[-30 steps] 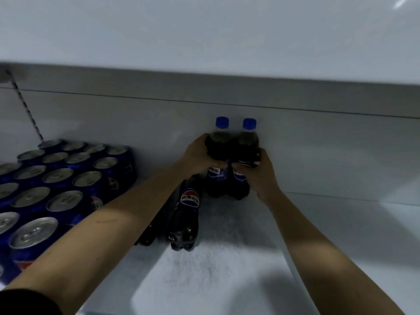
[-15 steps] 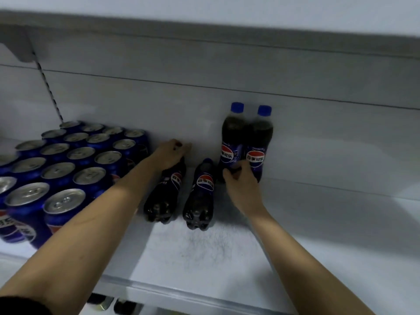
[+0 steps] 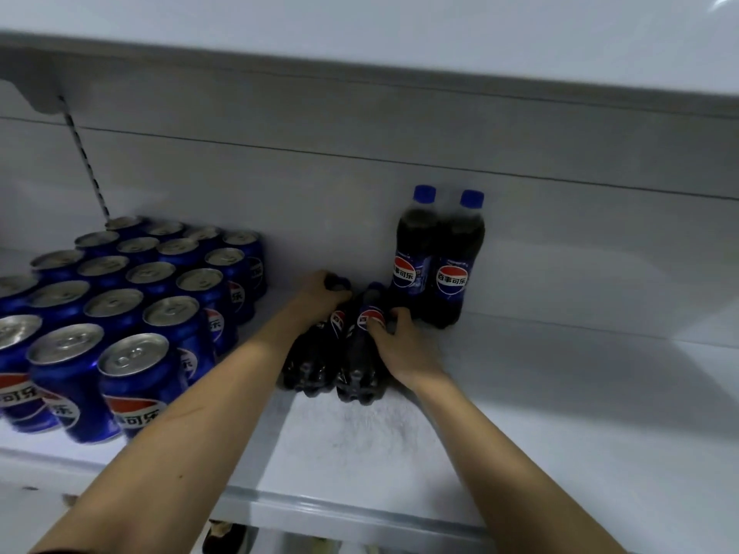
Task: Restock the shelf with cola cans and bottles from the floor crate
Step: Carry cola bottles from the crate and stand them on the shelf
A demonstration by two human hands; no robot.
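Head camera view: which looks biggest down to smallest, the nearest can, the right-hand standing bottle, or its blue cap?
1. Right-hand standing bottle
2. Nearest can, though it's closer to the camera, so this is unsure
3. Blue cap, clearly smallest

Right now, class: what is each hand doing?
Left hand: closed on the left lying bottle.
Right hand: closed on the right lying bottle.

Your one head camera looked forward and down onto the white shelf (image 3: 520,393) from close range, both forearms reaching in from the bottom edge.
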